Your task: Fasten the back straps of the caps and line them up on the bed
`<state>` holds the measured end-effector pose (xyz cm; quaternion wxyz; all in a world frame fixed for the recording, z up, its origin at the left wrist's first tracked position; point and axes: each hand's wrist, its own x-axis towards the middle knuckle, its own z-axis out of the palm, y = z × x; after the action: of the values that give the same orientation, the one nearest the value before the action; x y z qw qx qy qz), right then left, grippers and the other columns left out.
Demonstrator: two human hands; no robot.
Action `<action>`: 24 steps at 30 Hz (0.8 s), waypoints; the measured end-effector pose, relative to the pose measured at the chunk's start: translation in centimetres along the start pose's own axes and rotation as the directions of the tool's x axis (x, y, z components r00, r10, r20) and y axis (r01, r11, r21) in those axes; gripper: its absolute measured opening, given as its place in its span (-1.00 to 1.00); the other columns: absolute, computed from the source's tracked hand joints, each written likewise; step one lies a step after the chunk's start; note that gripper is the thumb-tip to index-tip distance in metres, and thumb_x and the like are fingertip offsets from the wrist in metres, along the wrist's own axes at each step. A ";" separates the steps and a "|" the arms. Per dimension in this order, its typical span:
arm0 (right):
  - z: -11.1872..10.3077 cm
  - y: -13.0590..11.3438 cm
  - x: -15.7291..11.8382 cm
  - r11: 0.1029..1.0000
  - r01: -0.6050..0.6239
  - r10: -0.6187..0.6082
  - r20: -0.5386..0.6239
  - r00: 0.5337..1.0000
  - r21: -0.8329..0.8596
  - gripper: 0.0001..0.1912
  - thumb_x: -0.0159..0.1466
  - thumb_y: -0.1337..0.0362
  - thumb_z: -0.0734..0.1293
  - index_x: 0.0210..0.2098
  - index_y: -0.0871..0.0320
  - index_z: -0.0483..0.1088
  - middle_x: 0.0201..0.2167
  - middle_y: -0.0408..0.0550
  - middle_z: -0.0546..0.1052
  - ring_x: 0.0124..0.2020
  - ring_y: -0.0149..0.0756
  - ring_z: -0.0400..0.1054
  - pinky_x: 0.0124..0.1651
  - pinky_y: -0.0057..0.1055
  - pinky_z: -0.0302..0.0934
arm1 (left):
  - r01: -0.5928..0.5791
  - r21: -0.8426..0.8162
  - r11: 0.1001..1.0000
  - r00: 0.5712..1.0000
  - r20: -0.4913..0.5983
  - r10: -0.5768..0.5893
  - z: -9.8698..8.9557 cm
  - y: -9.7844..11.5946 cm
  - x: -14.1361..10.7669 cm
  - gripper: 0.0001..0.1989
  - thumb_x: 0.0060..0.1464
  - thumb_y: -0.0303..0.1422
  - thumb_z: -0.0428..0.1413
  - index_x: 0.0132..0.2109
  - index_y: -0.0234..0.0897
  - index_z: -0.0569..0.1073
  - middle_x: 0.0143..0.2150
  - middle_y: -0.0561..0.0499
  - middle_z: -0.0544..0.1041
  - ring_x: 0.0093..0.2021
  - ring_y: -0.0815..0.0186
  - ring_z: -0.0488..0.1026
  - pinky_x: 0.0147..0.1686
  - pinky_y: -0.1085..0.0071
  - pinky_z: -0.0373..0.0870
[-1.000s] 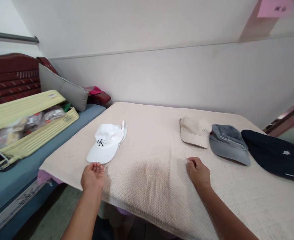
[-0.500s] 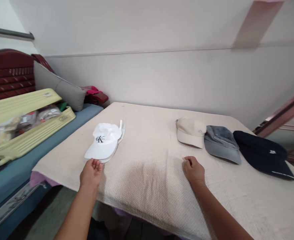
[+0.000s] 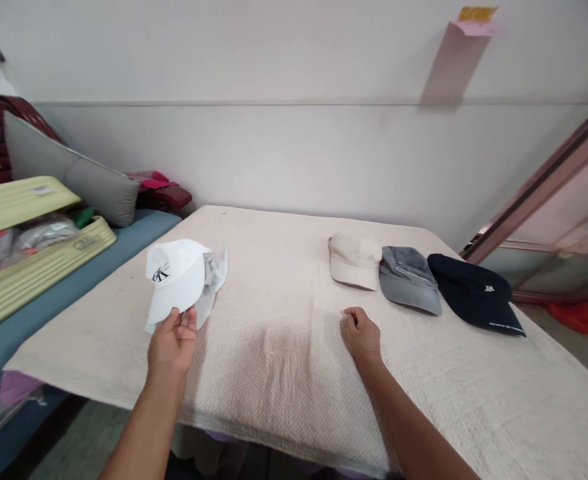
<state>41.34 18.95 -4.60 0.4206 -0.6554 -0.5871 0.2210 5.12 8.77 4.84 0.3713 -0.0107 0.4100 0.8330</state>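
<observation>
**Lifting the white cap by its brim**

Pinching the brim of the white cap [image 3: 177, 280] in my left hand [image 3: 173, 343], I have it tipped up off the worktop [image 3: 284, 373], crown soft and floppy, black logo facing left. My right hand [image 3: 361, 333] rests loosely curled on the nubbly cream cloth, holding nothing. I judge the pick-up is under way; next I need a firmer hold so the limp fabric doesn't fold. Well apart to the right lie a beige cap [image 3: 355, 260], a grey cap [image 3: 408, 279] and a navy cap [image 3: 474, 292], overlapping in a row.
</observation>
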 end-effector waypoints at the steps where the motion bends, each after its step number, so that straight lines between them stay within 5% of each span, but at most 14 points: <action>1: 0.0 -0.1 0.0 1.000 -0.012 0.012 0.000 1.000 0.024 -0.74 0.10 0.17 0.16 -0.33 0.13 0.39 -0.49 -0.04 0.47 -0.41 -0.16 0.30 -0.26 -0.28 0.10 | -0.020 -0.014 1.000 0.998 0.065 0.021 0.2 -0.3 -0.6 -0.80 0.11 -0.63 0.01 -0.29 -0.32 0.48 -0.31 0.01 0.56 -0.28 0.43 0.51 -0.28 0.55 0.50; 6: 0.7 -2.1 -0.4 0.972 -0.133 0.125 0.055 0.991 0.194 -0.77 0.08 0.13 0.21 -0.38 0.14 0.38 -0.53 -0.06 0.44 -0.47 -0.20 0.28 -0.34 -0.29 0.13 | 0.038 -0.003 0.999 0.946 0.323 -0.035 0.9 -3.1 -4.4 -0.82 -0.04 -0.63 0.19 -0.30 -0.29 0.52 -0.36 0.06 0.59 -0.30 0.38 0.52 -0.23 0.43 0.54; 10: 0.5 -6.2 -1.7 0.873 -0.241 0.128 0.276 0.952 0.425 -0.54 0.19 -0.08 0.17 -0.32 0.20 0.43 -0.46 0.04 0.53 -0.46 -0.22 0.41 -0.39 -0.33 0.23 | 0.180 0.130 0.975 0.879 0.423 -0.219 1.2 -5.9 -7.5 -0.75 -0.01 -0.54 0.22 -0.15 -0.20 0.54 -0.18 0.02 0.61 -0.20 0.35 0.52 -0.20 0.41 0.52; 12: -0.4 -8.4 -2.6 0.561 -0.426 0.053 0.482 0.874 0.710 -0.45 0.21 -0.16 0.19 -0.23 0.22 0.45 -0.34 0.10 0.56 -0.30 -0.18 0.46 -0.25 -0.29 0.28 | 0.234 0.220 0.947 0.827 0.466 -0.313 1.2 -7.3 -9.1 -0.72 0.01 -0.50 0.23 -0.09 -0.16 0.53 -0.08 0.00 0.59 -0.14 0.32 0.51 -0.20 0.40 0.51; 14: -1.4 -9.9 -3.4 0.317 -0.490 -0.054 0.531 0.846 0.812 -0.48 0.22 -0.15 0.21 -0.17 0.18 0.45 -0.26 0.07 0.58 -0.21 -0.17 0.46 -0.15 -0.27 0.29 | 0.279 0.315 0.907 0.773 0.487 -0.407 1.0 -8.5 -10.5 -0.72 0.01 -0.47 0.23 -0.08 -0.16 0.53 -0.05 -0.01 0.58 -0.13 0.30 0.50 -0.20 0.40 0.50; 16: -2.4 -10.6 -4.0 0.201 -0.497 -0.071 0.519 0.852 0.844 -0.56 0.22 -0.03 0.30 -0.06 0.14 0.42 -0.17 0.04 0.58 -0.12 -0.13 0.45 -0.06 -0.23 0.29 | 0.314 0.418 0.852 0.706 0.497 -0.504 0.6 -9.5 -11.7 -0.74 0.00 -0.47 0.24 -0.11 -0.19 0.55 -0.10 -0.02 0.59 -0.18 0.29 0.51 -0.23 0.39 0.48; 21: -4.4 -9.6 -4.2 0.143 -0.529 0.007 0.533 0.846 0.837 -0.42 0.11 0.25 0.44 0.12 0.14 0.30 -0.13 0.02 0.59 -0.07 -0.05 0.46 0.02 -0.12 0.29 | 0.351 0.629 0.694 0.443 0.542 -0.714 -0.1 -9.7 -12.6 -0.69 -0.04 -0.45 0.26 -0.08 -0.32 0.55 -0.14 -0.16 0.61 -0.17 0.16 0.53 -0.22 0.33 0.46; 24: -5.4 -9.2 -4.6 0.174 -0.588 -0.066 0.605 0.794 0.790 -0.45 0.07 0.26 0.46 0.05 0.17 0.35 -0.17 0.05 0.60 -0.15 -0.04 0.48 -0.02 -0.11 0.31 | 0.472 0.559 0.682 0.432 0.527 -0.732 0.4 -8.0 -11.2 -0.69 0.04 -0.30 0.20 -0.06 -0.33 0.54 -0.09 -0.18 0.60 -0.10 0.09 0.52 -0.13 0.26 0.45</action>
<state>39.23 12.53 4.90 0.5107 -0.2595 -0.2783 0.7710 18.38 5.34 3.32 0.7721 0.2294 0.3298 0.4925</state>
